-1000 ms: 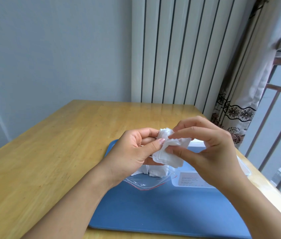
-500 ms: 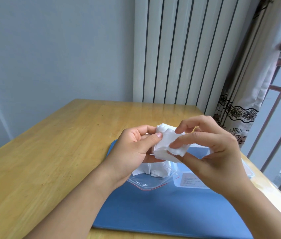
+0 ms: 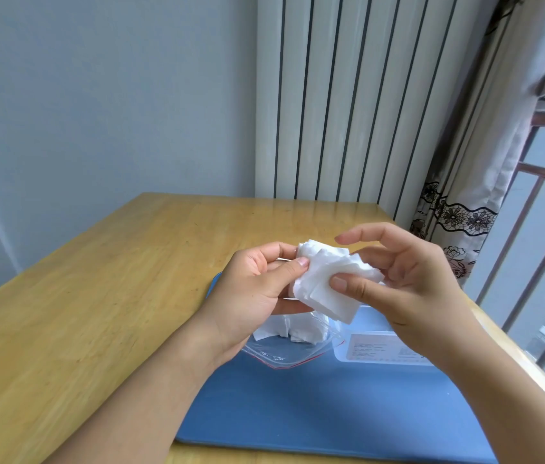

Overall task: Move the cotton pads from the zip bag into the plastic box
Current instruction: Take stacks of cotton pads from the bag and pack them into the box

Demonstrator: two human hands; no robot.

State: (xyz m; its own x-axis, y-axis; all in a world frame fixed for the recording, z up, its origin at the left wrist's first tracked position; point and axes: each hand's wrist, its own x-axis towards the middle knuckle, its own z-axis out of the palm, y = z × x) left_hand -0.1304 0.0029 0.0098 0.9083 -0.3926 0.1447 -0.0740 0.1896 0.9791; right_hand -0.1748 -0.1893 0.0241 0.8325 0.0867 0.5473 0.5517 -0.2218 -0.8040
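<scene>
Cotton pads [image 3: 326, 283], a fanned stack of white square sheets, are held up above the near-right part of the light wooden worktop [image 3: 97, 296], over the blue mat [image 3: 314, 406]. Going from the left, the left hand [image 3: 257, 289] curls round the stack's left edge, thumb pressed on the top sheet and fingers behind. Below it the clear zip bag with a red seal line [image 3: 281, 349] lies on the mat, its mouth apparently open, with several more white pads [image 3: 286, 328] inside. To the right, the right hand [image 3: 408, 283] pinches the stack's right side between thumb and the fingers behind, while its index finger is lifted clear. Beneath that hand sits the translucent plastic box with a printed label [image 3: 381, 353]; its inside is hidden by the hand, so what it holds cannot be told. By my reading, the task is partway: one bunch is out of the bag but not yet in the box, and the pads remaining in the bag have yet to follow.
</scene>
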